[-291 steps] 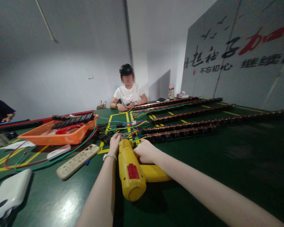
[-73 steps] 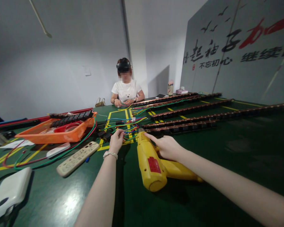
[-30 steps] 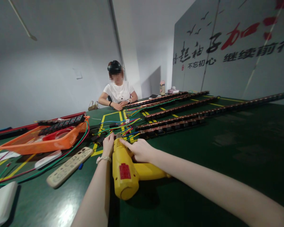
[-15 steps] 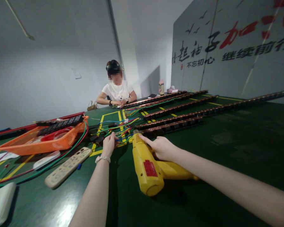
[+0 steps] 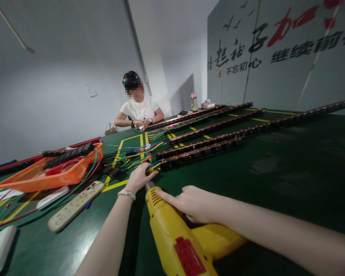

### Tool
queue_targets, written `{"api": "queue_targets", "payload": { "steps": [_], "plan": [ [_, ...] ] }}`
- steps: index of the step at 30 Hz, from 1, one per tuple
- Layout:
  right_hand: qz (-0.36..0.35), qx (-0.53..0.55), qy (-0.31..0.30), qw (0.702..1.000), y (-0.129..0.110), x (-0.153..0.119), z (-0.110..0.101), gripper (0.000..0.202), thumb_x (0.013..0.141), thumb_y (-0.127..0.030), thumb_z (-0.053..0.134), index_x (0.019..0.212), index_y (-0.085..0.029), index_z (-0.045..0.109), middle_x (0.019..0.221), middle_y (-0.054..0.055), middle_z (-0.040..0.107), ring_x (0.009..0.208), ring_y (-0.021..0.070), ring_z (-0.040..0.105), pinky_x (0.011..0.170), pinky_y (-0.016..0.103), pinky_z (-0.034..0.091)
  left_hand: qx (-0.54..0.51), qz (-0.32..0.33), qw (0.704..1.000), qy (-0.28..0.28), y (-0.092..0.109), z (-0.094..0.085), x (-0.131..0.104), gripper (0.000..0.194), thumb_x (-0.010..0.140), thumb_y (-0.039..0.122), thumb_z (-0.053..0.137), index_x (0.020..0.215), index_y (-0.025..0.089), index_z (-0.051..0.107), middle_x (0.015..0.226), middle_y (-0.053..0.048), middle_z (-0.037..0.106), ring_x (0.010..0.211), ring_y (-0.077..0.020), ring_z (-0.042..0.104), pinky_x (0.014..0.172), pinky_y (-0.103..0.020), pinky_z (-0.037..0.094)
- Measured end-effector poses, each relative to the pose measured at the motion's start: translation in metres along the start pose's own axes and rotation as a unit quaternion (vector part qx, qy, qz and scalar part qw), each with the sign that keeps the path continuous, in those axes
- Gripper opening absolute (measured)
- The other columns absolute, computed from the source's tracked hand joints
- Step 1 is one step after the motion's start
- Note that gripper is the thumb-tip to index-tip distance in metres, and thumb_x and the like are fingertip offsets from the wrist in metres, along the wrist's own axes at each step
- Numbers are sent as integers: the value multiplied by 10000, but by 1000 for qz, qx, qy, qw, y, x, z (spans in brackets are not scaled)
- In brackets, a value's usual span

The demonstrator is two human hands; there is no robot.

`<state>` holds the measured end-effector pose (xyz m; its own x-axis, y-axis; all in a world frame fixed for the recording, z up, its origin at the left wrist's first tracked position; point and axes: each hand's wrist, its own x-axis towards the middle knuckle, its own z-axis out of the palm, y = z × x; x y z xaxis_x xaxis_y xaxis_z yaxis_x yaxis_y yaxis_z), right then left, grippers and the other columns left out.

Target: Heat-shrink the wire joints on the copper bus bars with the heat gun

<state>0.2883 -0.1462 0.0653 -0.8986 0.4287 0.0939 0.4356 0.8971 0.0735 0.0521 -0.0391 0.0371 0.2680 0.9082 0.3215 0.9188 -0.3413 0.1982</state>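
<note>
Right grip (image 5: 197, 203): clasping yellow heat gun (image 5: 166, 230), index finger (image 5: 166, 197) along its top | heat gun: above green bench (image 5: 264, 188), metal nozzle (image 5: 150, 186) just beside left grip (image 5: 139, 178) | left grip: at coloured wires (image 5: 154, 166), cannot tell whether pinching | left of it: remote control (image 5: 76, 207), orange basket (image 5: 67, 178)

1 left hand (image 5: 140, 178), 1 right hand (image 5: 197, 205); 1 yellow heat gun (image 5: 168, 234); 1 orange basket (image 5: 31, 184); 1 beige block (image 5: 74, 209); 1 blue bit (image 5: 88, 205); 2 white slabs (image 5: 1, 245); 1 bottle (image 5: 193, 102); 1 co-worker (image 5: 139, 109); at least 4 copper-lined strips (image 5: 247, 132); coloured wires (image 5: 154, 165), too tangled to count.
</note>
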Motion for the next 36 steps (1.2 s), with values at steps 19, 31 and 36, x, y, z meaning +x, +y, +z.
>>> {"api": "queue_targets", "payload": {
  "steps": [19,31,36],
  "plan": [
    [31,-5,-5,999,1,-6,0,881,724,-176,525,1436,-131,8,768,55,681,556,201,593,521,291,354,65,-123,989,-42,31,10,28,586,780,673,315,708,180,625,778,-148,678,776,-267,644,622,-297,431],
    [22,2,31,999,-2,-7,1,900,704,-176,570,1422,-95,35,749,45,667,583,206,591,528,300,368,56,63,989,118,27,-12,53,351,848,461,354,836,209,598,907,-66,640,911,-208,573,785,-279,411],
    [28,9,38,999,-3,-8,0,883,710,-201,593,1416,-101,72,769,50,674,582,201,595,520,302,370,21,87,995,-49,17,-2,95,381,760,461,479,992,195,622,999,-82,651,925,-223,583,846,-300,414]
  ]
}}
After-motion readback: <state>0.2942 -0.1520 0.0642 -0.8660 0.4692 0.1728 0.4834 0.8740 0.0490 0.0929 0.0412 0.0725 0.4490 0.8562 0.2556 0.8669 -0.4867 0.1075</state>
